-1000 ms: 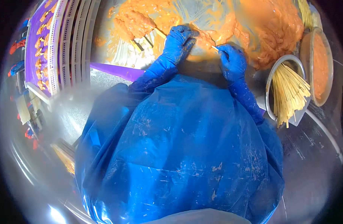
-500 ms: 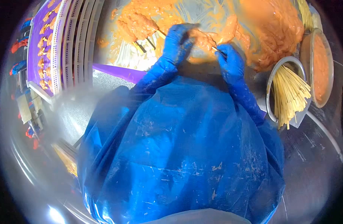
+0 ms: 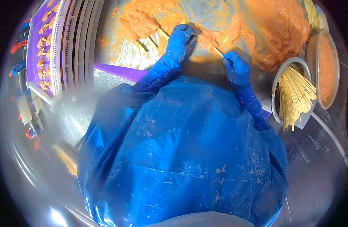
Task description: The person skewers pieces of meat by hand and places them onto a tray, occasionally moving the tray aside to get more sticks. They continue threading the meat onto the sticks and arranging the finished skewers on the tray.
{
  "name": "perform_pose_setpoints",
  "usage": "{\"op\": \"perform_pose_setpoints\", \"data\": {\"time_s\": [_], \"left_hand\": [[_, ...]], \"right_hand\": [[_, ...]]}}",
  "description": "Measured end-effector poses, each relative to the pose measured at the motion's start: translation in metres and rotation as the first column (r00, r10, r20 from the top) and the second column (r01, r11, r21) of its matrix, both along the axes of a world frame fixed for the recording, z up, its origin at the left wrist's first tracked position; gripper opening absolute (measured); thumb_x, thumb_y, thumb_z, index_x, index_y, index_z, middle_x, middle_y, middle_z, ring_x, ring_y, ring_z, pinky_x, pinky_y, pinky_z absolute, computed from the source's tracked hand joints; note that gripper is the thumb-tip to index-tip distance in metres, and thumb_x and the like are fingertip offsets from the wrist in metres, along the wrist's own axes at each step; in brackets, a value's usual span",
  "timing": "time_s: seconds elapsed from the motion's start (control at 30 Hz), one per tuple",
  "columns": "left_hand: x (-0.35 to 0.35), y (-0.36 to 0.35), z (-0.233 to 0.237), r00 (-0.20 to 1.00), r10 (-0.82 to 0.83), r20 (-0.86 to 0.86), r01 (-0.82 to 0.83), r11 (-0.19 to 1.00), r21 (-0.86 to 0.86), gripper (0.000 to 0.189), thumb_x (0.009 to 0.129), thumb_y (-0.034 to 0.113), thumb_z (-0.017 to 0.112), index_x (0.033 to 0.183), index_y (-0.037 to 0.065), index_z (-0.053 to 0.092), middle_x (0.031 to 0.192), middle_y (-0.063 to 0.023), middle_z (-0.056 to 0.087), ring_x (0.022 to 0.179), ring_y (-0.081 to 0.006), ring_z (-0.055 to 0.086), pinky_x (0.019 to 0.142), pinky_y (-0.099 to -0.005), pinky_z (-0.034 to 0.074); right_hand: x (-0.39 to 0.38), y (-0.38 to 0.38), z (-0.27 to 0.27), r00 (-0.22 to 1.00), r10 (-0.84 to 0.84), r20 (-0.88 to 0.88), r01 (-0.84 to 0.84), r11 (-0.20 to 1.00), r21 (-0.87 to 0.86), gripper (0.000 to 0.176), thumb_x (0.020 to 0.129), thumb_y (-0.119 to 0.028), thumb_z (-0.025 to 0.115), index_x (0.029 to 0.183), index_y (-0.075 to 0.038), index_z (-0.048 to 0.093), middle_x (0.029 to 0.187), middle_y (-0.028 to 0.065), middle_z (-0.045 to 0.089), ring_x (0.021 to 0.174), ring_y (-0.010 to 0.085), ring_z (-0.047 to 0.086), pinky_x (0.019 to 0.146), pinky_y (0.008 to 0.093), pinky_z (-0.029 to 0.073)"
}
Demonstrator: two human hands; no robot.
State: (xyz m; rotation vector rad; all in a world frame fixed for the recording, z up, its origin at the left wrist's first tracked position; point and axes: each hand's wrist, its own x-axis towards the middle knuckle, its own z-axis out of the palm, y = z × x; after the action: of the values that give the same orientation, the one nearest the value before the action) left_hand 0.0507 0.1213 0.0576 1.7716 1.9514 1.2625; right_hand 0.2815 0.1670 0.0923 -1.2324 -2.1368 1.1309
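My right hand (image 3: 237,69), in a blue glove, is closed round the lower end of a wooden skewer (image 3: 218,52). The skewer runs up and left into a strip of orange marinated meat (image 3: 207,39). At the far end of that strip, my left hand (image 3: 181,41) pinches the meat with curled, gloved fingers. Left of it lie several finished meat skewers (image 3: 139,26) with their stick ends pointing down and right. A large heap of marinated meat (image 3: 284,34) spreads over the metal table beyond my right hand.
At right, a tilted round container (image 3: 273,90) holds many bare skewers (image 3: 295,96), beside a tub (image 3: 337,72) of orange meat or marinade. Stacked white trays (image 3: 58,49) stand at left, the outermost with skewered meat on a purple sheet. Another purple sheet (image 3: 121,72) lies at the table edge.
My right hand has shifted slightly down and right, showing more of the skewer's stick. The meat strip between my hands now sits further along the skewer's tip, and my left hand is steadier.
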Motion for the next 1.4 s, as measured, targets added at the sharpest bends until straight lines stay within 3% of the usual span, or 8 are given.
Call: {"op": "perform_pose_setpoints", "data": {"time_s": [0.17, 0.27, 0.47, 0.53, 0.63, 0.77, 1.13, 1.4], "left_hand": [[-0.001, 0.001, 0.003, 0.999, -0.028, -0.038, 0.028, 1.0, -0.011, 0.026, 0.072, -0.002, 0.068, 0.097, 0.008, 0.069, 0.096, -0.0117, 0.063, 0.093, -0.032, 0.058, 0.084, -0.0384, 0.047], [-0.001, 0.002, 0.002, 0.998, -0.037, -0.06, 0.037, 0.999, -0.005, 0.026, 0.073, -0.001, 0.069, 0.097, 0.008, 0.07, 0.096, -0.0121, 0.064, 0.093, -0.0326, 0.058, 0.085, -0.0393, 0.047], [-0.01, -0.002, 0.01, 0.996, -0.078, 0.041, 0.08, 0.996, -0.043, 0.023, 0.08, 0.008, 0.067, 0.103, 0.008, 0.069, 0.105, -0.0132, 0.065, 0.101, -0.0334, 0.058, 0.092, -0.0394, 0.046], [-0.01, 0.003, 0.026, 0.989, -0.11, 0.101, 0.115, 0.992, -0.052, 0.025, 0.083, 0.014, 0.066, 0.108, 0.008, 0.068, 0.111, -0.0143, 0.064, 0.106, -0.0345, 0.057, 0.095, -0.0402, 0.045], [-0.004, 0.005, 0.027, 0.923, -0.225, -0.312, 0.217, 0.974, -0.06, 0.065, 0.087, 0.038, 0.061, 0.141, 0.006, 0.043, 0.143, -0.0201, 0.043, 0.133, -0.0395, 0.039, 0.111, -0.0495, 0.03], [0.017, 0.0, 0.01, 0.848, -0.382, -0.369, 0.303, 0.918, -0.255, 0.08, 0.084, 0.043, 0.064, 0.147, 0.003, 0.032, 0.15, -0.0196, 0.033, 0.14, -0.039, 0.03, 0.116, -0.0496, 0.021], [0.039, -0.008, 0.009, 0.692, -0.515, -0.505, 0.408, 0.857, -0.315, 0.063, 0.089, 0.026, 0.053, 0.148, 0.015, 0.034, 0.154, -0.0107, 0.033, 0.142, -0.03, 0.03, 0.117, -0.0473, 0.021], [0.011, -0.021, 0.042, 0.829, -0.348, -0.437, 0.249, 0.93, -0.27, 0.069, 0.089, 0.045, 0.056, 0.148, 0.017, 0.036, 0.152, -0.0096, 0.035, 0.144, -0.0314, 0.024, 0.118, -0.0549, 0.009]], "right_hand": [[-0.008, -0.004, 0.002, 0.999, 0.039, 0.021, -0.039, 0.999, 0.022, 0.004, 0.088, -0.008, 0.063, 0.089, -0.007, 0.059, 0.068, 0.0125, 0.054, 0.059, 0.0201, 0.056, 0.059, 0.0335, 0.046], [-0.015, -0.004, 0.005, 0.998, 0.04, 0.049, -0.035, 0.996, -0.082, 0.008, 0.089, -0.016, 0.059, 0.091, -0.009, 0.056, 0.079, 0.0203, 0.059, 0.075, 0.0394, 0.061, 0.065, 0.0433, 0.048], [-0.014, -0.002, -0.004, 0.999, 0.024, -0.048, -0.033, 0.982, -0.186, 0.012, 0.09, -0.017, 0.06, 0.092, -0.006, 0.057, 0.077, 0.0182, 0.061, 0.072, 0.0284, 0.064, 0.066, 0.0399, 0.048], [-0.007, -0.002, -0.007, 0.994, -0.072, -0.081, 0.048, 0.963, -0.264, 0.006, 0.089, -0.009, 0.063, 0.093, -0.005, 0.061, 0.072, 0.0041, 0.06, 0.066, 0.0101, 0.058, 0.061, 0.0283, 0.049], [0.013, -0.003, -0.008, 0.99, -0.074, -0.12, 0.034, 0.951, -0.307, 0.004, 0.09, -0.008, 0.062, 0.092, -0.005, 0.062, 0.073, 0.0008, 0.06, 0.064, 0.0082, 0.056, 0.059, 0.0249, 0.047], [0.021, 0.0, -0.021, 0.983, -0.034, -0.178, -0.025, 0.948, -0.317, 0.003, 0.09, -0.007, 0.061, 0.09, -0.004, 0.062, 0.072, 0.0006, 0.058, 0.062, 0.0076, 0.053, 0.057, 0.0239, 0.045], [0.011, 0.004, -0.022, 0.956, -0.06, -0.287, -0.117, 0.821, -0.559, 0.012, 0.093, -0.014, 0.061, 0.1, -0.004, 0.065, 0.077, -0.0002, 0.058, 0.065, 0.0071, 0.053, 0.058, 0.0225, 0.044], [-0.021, 0.008, 0.009, 0.91, 0.022, -0.415, -0.232, 0.856, -0.463, 0.015, 0.094, -0.015, 0.059, 0.102, -0.003, 0.065, 0.079, 0.0013, 0.059, 0.065, 0.0074, 0.054, 0.059, 0.0228, 0.045]]}}
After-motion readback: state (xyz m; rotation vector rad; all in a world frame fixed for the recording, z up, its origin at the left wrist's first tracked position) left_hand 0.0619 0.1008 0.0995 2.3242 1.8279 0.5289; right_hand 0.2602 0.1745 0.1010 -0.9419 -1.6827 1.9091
